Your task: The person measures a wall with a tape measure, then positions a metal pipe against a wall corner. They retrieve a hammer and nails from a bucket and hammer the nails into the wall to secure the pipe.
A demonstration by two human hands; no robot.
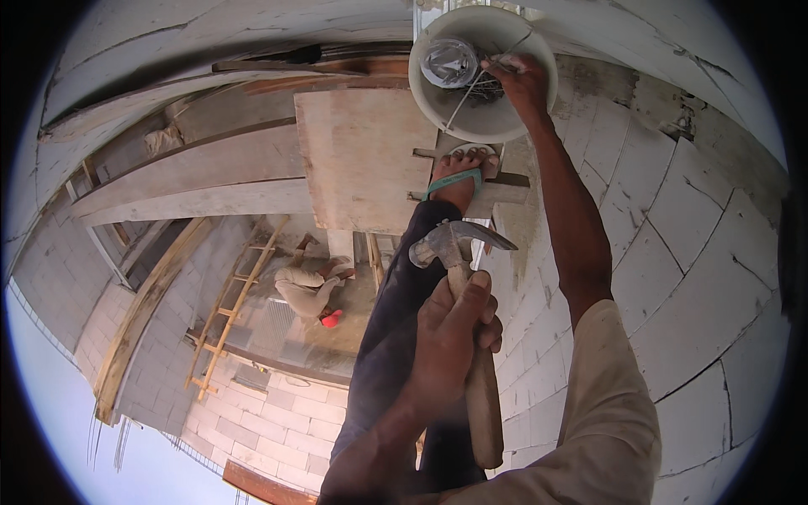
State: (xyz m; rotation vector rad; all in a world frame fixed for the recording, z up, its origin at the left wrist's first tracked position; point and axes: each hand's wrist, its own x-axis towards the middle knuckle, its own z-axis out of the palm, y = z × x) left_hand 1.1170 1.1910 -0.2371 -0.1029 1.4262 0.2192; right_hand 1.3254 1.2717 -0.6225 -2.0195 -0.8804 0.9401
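My left hand [459, 324] is wrapped round the wooden handle of a claw hammer [481, 396]. Its metal head points up, with the claw to the right. My right arm reaches to a pale round bucket [425, 93] at the top. Over its opening my right hand [520, 82] has its fingers pinched together; what they hold, if anything, is too small to make out. Dark thin pieces [488, 88], perhaps nails, lie in the bucket beside a clear plastic container or bag [448, 63]. The bucket's thin handle [461, 109] crosses its opening.
My sandalled foot [459, 178] stands on narrow boards beside a plywood panel [362, 160]. A white block wall [656, 252] rises on the right. Well below, a person in a red cap [307, 290] crouches near a wooden ladder [231, 307]. Long timber beams [194, 189] run at the left.
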